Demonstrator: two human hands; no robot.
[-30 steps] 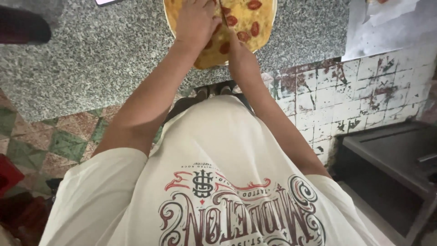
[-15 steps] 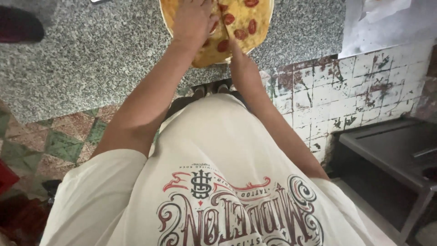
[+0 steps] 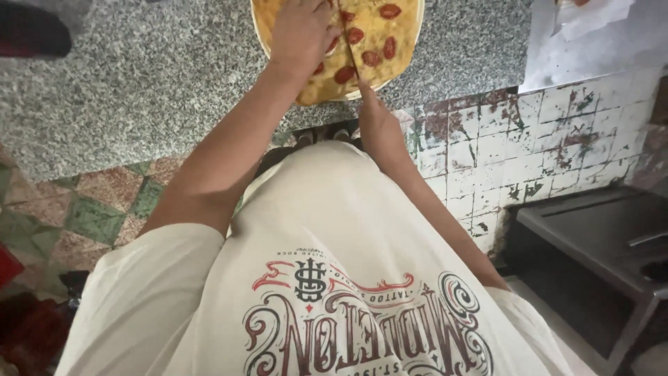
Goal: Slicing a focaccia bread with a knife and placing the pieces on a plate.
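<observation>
Seen from above, looking down past a cream printed shirt toward a speckled grey granite tabletop. On the tabletop, at the top edge of view: one round pizza with golden cheese and red pepperoni slices, partly cropped by the frame. Left hand pressed flat on the pizza's left half, fingers spread, grip clasping nothing, only steadying. Right hand below the tabletop's edge, just beside the near rim of the pizza, grip clenched around the handle of a knife; thin dark blade running up across the pizza roughly along its middle.

Progress, as a judgement: cutting under way. One straight cut line visible along the blade, dividing the visible part in two; no further cuts to be made out, no slice pulled apart, so most of the dividing seemingly not yet done.

Count: one pizza, one knife, two hands, about six pepperoni slices in view, others possibly hidden under the left hand or beyond the frame. Nearby: worn white wall tiles, patterned floor, a grey metal stand.
</observation>
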